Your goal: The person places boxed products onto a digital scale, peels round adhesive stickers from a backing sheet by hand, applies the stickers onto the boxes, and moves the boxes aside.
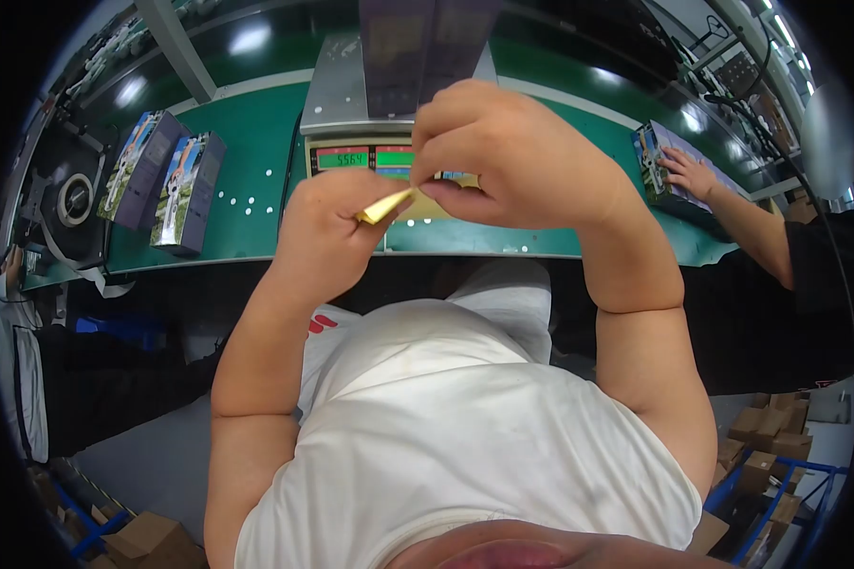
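My left hand [327, 228] is closed on a small yellow piece [385, 207], which sticks out between thumb and fingers. Close beside it, my right hand [489, 156] is closed, its fingertips pinched at the yellow piece's upper end; what they hold is too small to make out. Both hands are raised in front of a scale [327, 159] with a lit green display. On the scale's metal platform [332, 90] stands a tall dark purple box [427, 57], partly covered by my right hand.
Two printed boxes [142, 171] [188, 194] lie on the green table [256, 123] at left, near small white dots. At right, a co-worker's hand [688, 174] touches another box [657, 161]. Cardboard boxes [152, 542] are on the floor.
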Tool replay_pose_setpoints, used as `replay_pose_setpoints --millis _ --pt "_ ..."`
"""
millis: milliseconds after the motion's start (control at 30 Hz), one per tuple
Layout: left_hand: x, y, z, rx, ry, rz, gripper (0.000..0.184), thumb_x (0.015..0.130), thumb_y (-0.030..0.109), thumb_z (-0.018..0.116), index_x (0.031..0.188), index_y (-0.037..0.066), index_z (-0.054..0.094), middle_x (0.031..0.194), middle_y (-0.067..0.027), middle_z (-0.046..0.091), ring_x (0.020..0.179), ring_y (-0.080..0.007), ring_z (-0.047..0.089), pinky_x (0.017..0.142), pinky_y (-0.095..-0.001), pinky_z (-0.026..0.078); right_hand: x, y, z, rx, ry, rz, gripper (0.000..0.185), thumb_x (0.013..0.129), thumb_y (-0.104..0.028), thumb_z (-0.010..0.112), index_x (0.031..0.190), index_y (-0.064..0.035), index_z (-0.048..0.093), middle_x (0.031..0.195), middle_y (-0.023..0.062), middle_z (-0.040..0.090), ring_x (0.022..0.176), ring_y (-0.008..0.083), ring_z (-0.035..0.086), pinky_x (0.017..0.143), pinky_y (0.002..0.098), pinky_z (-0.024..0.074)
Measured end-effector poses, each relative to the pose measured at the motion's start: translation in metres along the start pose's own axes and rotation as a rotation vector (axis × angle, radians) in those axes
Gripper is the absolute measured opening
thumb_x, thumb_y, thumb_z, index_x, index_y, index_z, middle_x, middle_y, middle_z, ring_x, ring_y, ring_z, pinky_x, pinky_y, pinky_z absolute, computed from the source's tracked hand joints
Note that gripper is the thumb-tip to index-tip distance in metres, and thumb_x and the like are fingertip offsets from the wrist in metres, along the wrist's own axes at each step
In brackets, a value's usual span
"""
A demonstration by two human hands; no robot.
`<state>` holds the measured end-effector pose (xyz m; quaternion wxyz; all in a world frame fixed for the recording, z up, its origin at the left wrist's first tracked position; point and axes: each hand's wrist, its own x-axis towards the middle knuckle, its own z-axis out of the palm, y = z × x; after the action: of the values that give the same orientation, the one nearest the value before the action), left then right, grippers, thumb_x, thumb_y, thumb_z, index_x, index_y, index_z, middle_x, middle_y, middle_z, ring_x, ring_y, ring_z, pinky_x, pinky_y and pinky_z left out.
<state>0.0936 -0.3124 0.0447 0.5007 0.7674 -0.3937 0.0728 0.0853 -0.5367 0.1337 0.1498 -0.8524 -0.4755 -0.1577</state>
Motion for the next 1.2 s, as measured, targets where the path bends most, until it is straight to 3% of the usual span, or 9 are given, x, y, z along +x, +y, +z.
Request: replay_pose_setpoints --millis 267,333,433,667,700,800,900,1000,1200 --pt "-0.008 -0.001 0.001 -0.014 0.063 0.026 0.019 0.086 0.0 0.07 0.103 0.004 0.078 0.088 -0.0138 0.074 0.078 -0.0304 0.069 0.071 -0.0377 0.053 0.018 0.037 -0.036 0.149 -0.015 0.162 0.007 0.083 -0.008 0.075 0.086 -0.0017 0.074 0.089 0.01 0.068 0.089 0.0284 0.066 0.077 0.0385 0.0527" --pt "-0.009 0.0 0.001 -0.015 0.068 -0.004 0.018 0.087 0.0 0.07 0.103 0.004 0.078 0.088 -0.0139 0.074 0.078 -0.0303 0.068 0.07 -0.0375 0.053 0.027 0.066 -0.056 -0.252 0.2 0.333 0.012 0.088 -0.011 0.074 0.095 -0.0017 0.076 0.095 0.0128 0.069 0.096 0.0284 0.067 0.083 0.034 0.0535" --pt "-0.01 0.001 0.001 -0.022 0.066 -0.071 0.016 0.09 0.002 0.07 0.103 0.003 0.078 0.087 -0.0141 0.074 0.076 -0.0299 0.068 0.069 -0.0371 0.052 0.042 0.108 -0.083 -0.385 0.294 0.296 0.013 0.082 -0.013 0.069 0.087 -0.0024 0.076 0.091 0.017 0.07 0.09 0.0355 0.067 0.081 0.045 0.0545" --pt "-0.014 -0.005 -0.001 -0.021 0.031 -0.133 0.013 0.093 0.006 0.071 0.103 0.002 0.077 0.082 -0.0137 0.072 0.074 -0.0292 0.067 0.068 -0.037 0.051 0.042 0.141 -0.091 -0.408 -0.032 0.192 0.017 0.08 -0.019 0.072 0.084 -0.0031 0.076 0.089 0.0181 0.07 0.092 0.0364 0.068 0.083 0.0424 0.0549" --pt "-0.014 -0.007 -0.002 -0.021 0.032 -0.132 0.013 0.093 0.006 0.071 0.103 0.002 0.077 0.082 -0.0137 0.072 0.074 -0.0292 0.067 0.068 -0.037 0.051 0.032 0.144 -0.089 -0.398 0.02 0.219 0.02 0.084 -0.017 0.072 0.098 -0.0035 0.074 0.097 0.017 0.07 0.096 0.0332 0.068 0.087 0.0387 0.054" --pt "-0.014 -0.016 -0.005 -0.027 0.063 -0.223 0.014 0.093 0.007 0.071 0.104 0.001 0.077 0.095 -0.0136 0.075 0.087 -0.0287 0.07 0.077 -0.0357 0.053 -0.001 0.155 -0.063 -0.389 0.137 0.278 0.035 0.092 -0.014 0.074 0.125 -0.0041 0.07 0.113 0.0147 0.07 0.105 0.0267 0.067 0.095 0.0313 0.0521" --pt "-0.002 -0.039 -0.001 -0.084 0.176 -0.195 0.016 0.092 0.006 0.071 0.105 0.001 0.077 0.117 -0.015 0.071 0.102 -0.0284 0.069 0.087 -0.0352 0.053 -0.04 0.175 0.002 0.401 0.701 0.47 0.065 0.093 -0.015 0.075 0.151 -0.0059 0.047 0.131 0.0157 0.065 0.115 0.0236 0.065 0.104 0.0325 0.0488" --pt "0.027 -0.052 -0.005 -0.038 0.194 -0.269 0.018 0.091 0.006 0.072 0.108 0.0 0.077 0.142 -0.017 0.06 0.119 -0.0294 0.065 0.099 -0.0356 0.05 -0.047 0.172 0.058 0.508 0.483 0.628 0.079 0.093 -0.017 0.075 0.159 -0.005 0.033 0.139 0.0164 0.062 0.121 0.022 0.062 0.109 0.0352 0.0464" --pt "0.082 -0.052 0.03 -0.291 0.131 -0.286 0.022 0.092 0.006 0.072 0.112 -0.001 0.076 0.162 -0.022 0.04 0.136 -0.0352 0.055 0.111 -0.0387 0.043 -0.06 0.118 0.058 0.262 0.602 0.642 0.076 0.093 -0.02 0.076 0.157 -0.0036 0.037 0.135 0.0162 0.064 0.121 0.0228 0.063 0.105 0.0356 0.0481"
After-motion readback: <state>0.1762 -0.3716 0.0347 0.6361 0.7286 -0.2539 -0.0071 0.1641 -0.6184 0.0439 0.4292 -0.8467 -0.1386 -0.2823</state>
